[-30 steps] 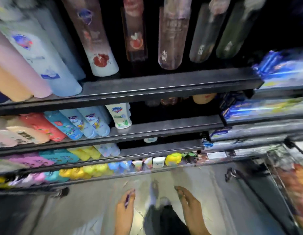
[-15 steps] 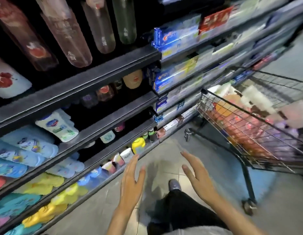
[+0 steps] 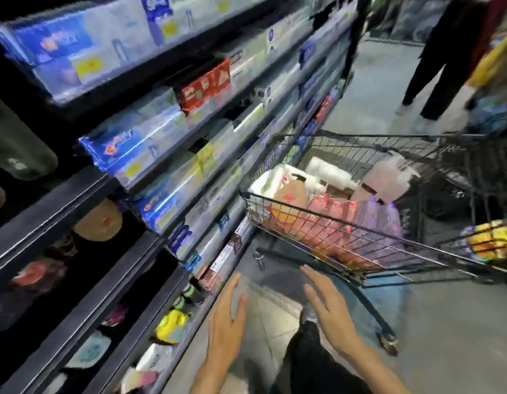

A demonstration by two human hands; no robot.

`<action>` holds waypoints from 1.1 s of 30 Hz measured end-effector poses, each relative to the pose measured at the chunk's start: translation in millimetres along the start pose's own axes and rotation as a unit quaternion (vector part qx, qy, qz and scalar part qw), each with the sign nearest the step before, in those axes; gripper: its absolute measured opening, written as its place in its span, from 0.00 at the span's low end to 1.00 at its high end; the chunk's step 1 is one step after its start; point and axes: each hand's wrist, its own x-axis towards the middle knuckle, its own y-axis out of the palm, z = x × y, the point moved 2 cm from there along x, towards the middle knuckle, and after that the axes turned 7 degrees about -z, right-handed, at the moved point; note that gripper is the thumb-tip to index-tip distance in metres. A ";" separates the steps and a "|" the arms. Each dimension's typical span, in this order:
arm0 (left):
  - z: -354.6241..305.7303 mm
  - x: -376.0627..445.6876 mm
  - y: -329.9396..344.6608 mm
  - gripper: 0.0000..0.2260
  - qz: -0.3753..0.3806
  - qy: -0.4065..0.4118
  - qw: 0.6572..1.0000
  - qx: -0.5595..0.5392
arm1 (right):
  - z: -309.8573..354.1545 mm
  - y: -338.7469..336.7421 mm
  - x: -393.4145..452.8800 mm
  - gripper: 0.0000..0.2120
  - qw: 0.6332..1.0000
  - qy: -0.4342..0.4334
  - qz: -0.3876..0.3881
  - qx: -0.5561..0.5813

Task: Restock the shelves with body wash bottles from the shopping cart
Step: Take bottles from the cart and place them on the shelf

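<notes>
Looking down the aisle, we take the black wire shopping cart (image 3: 346, 251) as our landmark. Inside its basket lie the body wash bottles: an orange-tan pump bottle with a black pump (image 3: 289, 199) at the end nearest the shelving, a white bottle lying on its side (image 3: 329, 172) beyond it, and a pale pink bottle (image 3: 386, 182) toward the cart's far side. Red and pink wrapped packs (image 3: 340, 220) fill the basket next to the bottles; motion blur hides their labels.

Below the cart's near rim, our left hand (image 3: 226, 322) and right hand (image 3: 329, 305) hover over the grey tiled floor (image 3: 445, 336). Both hold nothing: the fingers are straight and slightly spread, and the palms face each other. The right fingertips (image 3: 306, 270) lie close under the cart's near rim, though we cannot tell whether they touch it. The left hand lies near the lowest shelf edge.

Left of the cart stand the dark metal shelves (image 3: 84, 200). The section just beside the cart carries blue and white toothpaste boxes (image 3: 127, 149) and red boxes (image 3: 204, 85). The section farther from the cart carries bottles seen from above, among them one with a yellow cap (image 3: 171, 322).

Beyond the cart, a person in dark trousers (image 3: 434, 72) stands on the floor. Right of the cart, a second basket with yellow packets (image 3: 491, 240) is partly in view.
</notes>
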 end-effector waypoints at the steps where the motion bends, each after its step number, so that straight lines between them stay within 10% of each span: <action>1: -5.4 17.6 13.7 0.23 0.000 -0.008 1.000 0.001 | -4.6 -11.9 18.4 0.18 1.000 0.009 -0.011 0.006; 15: -110.8 217.3 167.0 0.20 0.073 -0.003 0.995 0.073 | -45.3 -139.8 235.1 0.22 0.988 0.105 -0.110 0.036; 33: -92.8 437.0 166.5 0.13 0.065 0.003 0.981 0.180 | -25.6 23.9 431.0 0.13 0.983 0.165 -0.081 -0.022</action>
